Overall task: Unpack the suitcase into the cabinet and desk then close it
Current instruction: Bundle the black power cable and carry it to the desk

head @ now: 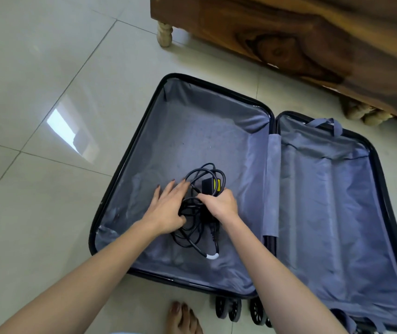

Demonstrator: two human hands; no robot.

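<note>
**Head view.** An open suitcase (325, 213) lies flat on a tiled floor (48, 68), and both of its halves are lined in grey-blue fabric. Near the middle of the suitcase's left half lies a black power adapter (208, 185) bearing a yellow label. It is tangled in its own black cable (192, 207), and one strand of the cable ends in a white tip pointing toward the wheeled edge of the suitcase.

The left hand (168, 208) lies on the coil with its fingers nearly straight and spread, and its thumb is set against the cable. The right hand (221, 204) sits just beside the left, over the same half of the suitcase. Its fingers are curled downward, gripping the adapter together with the strands crossing it.

A fabric strip (273, 184) spans the hinge between the two halves, and a fabric loop (325, 124) sits at the far edge of the right half. Black wheels (229, 309) project from the near edge of the suitcase, and a bare foot (183, 317) stands on the floor just beside them. Beyond the far side of the suitcase stands dark wooden furniture (289, 32) on pale turned legs (165, 32)
</note>
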